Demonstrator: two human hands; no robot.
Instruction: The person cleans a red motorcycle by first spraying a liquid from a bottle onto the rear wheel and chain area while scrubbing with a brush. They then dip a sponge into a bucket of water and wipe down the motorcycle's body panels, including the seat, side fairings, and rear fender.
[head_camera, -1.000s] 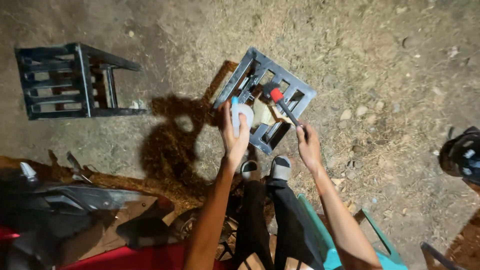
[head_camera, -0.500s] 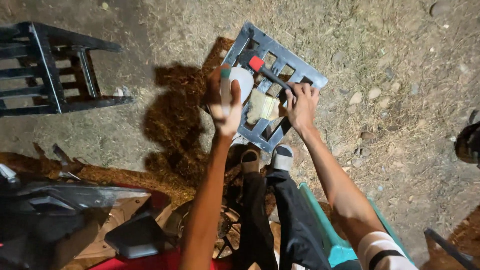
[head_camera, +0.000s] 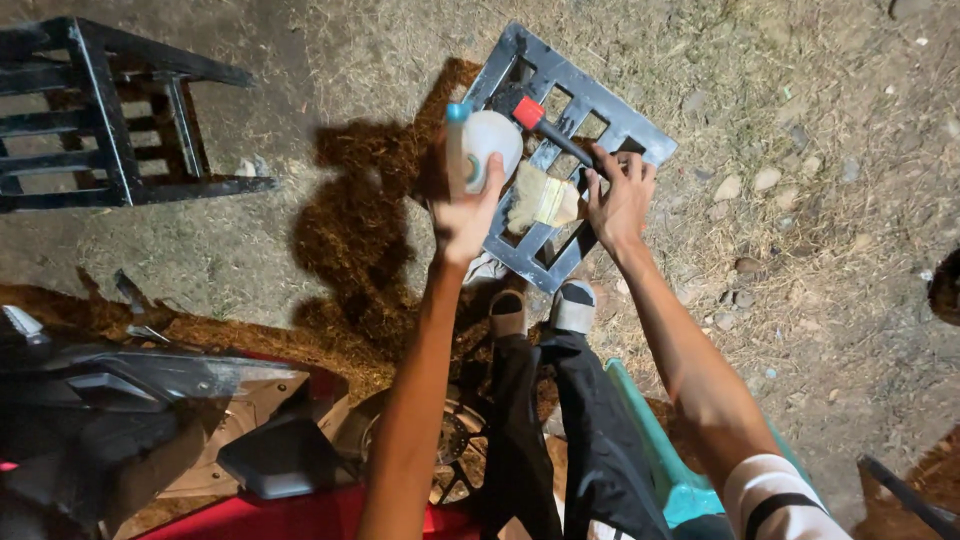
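My left hand (head_camera: 465, 215) is raised and shut on a white plastic bottle (head_camera: 490, 145) with a blue cap, held above the near left corner of a grey slatted stool (head_camera: 640, 135). On the stool top lie a pale-bristled brush (head_camera: 540, 200) and a tool with a red end (head_camera: 528, 112) and a black shaft. My right hand (head_camera: 620, 195) rests on the stool's right side. Its fingers curl over the near end of that black shaft, just right of the brush.
A dark slatted stool (head_camera: 110, 110) lies on its side at the upper left. A red and black motorbike (head_camera: 150, 400) fills the lower left. My legs and sandalled feet (head_camera: 545, 310) stretch toward the grey stool from a teal seat (head_camera: 660, 460). The ground is dirt with stones.
My left hand has lifted the bottle higher. My right hand has reached forward from the stool's near edge onto its top and closed on the black shaft.
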